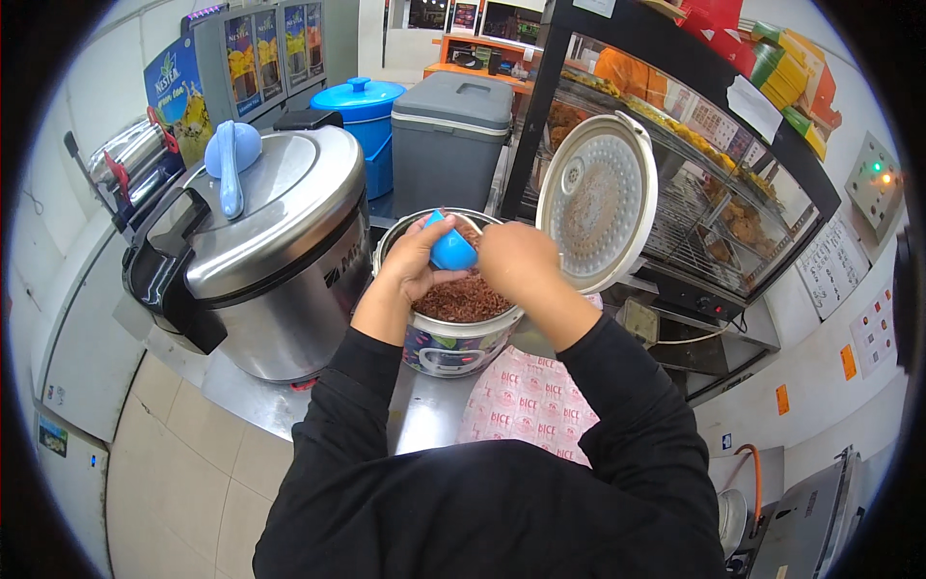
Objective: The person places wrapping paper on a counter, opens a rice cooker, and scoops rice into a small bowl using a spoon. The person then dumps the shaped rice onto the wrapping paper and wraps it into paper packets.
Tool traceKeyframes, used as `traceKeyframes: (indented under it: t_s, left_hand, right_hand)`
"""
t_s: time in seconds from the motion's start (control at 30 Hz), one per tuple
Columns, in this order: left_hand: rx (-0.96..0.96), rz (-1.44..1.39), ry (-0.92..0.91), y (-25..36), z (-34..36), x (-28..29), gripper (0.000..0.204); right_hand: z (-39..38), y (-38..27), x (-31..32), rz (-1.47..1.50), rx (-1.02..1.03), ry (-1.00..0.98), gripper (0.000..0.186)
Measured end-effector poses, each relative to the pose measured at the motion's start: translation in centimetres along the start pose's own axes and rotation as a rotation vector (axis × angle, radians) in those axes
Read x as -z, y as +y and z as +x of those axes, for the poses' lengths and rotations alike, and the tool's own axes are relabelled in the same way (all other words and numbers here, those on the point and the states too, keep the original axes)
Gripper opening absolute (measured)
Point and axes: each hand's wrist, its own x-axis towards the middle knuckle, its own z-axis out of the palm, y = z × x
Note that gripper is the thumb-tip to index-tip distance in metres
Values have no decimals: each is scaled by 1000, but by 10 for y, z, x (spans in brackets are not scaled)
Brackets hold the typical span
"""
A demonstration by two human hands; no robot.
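Observation:
My left hand (417,261) is wrapped round a blue plastic cup (453,253) over an open rice cooker (449,357) of reddish-brown cooked rice (463,301). My right hand (511,259) is closed just right of the cup; what it grips is mostly hidden behind it. The cooker's lid (600,203) stands raised at the right. A large steel rice cooker (285,270) stands at the left, with a light blue paddle (231,183) and a rounded blue piece (246,150) on its lid. Pink printed paper sheets (521,410) lie near my arms.
A grey bin (449,121) and blue lidded bucket (355,106) stand behind the cookers on the steel counter (415,410). A glass food warmer (675,154) fills the back right. Drink dispensers (260,58) line the back left. A switch panel (873,179) is on the right wall.

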Motion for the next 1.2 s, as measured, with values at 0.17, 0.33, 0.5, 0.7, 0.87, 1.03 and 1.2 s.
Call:
traceKeyframes:
  t_s: [0.17, 0.33, 0.5, 0.7, 0.87, 1.03, 1.2]
  left_hand:
    - [0, -300, -89, -15, 10, 13, 53]
    - [-127, -237, -150, -8, 6, 15, 57]
    - [-277, -209, -212, -6, -2, 6, 64]
    - [-389, -127, -13, -1, -17, 15, 64]
    - [-791, 339, 442, -14, -57, 15, 74]
    - [-1032, 579, 614, -67, -44, 44, 80]
    - [-1198, 314, 653, -93, -16, 50, 82]
  right_hand:
    - [-5, 9, -8, -124, 71, 320, 18]
    - [9, 39, 16, 294, -9, 255, 16]
    - [20, 29, -17, 457, 95, 108, 18]
    - [27, 19, -3, 369, 107, 144, 18]
    - [34, 20, 1, 166, -40, 81, 21]
    - [82, 21, -69, -324, -167, 19, 21]
    - [98, 40, -93, -304, 151, 20, 19]
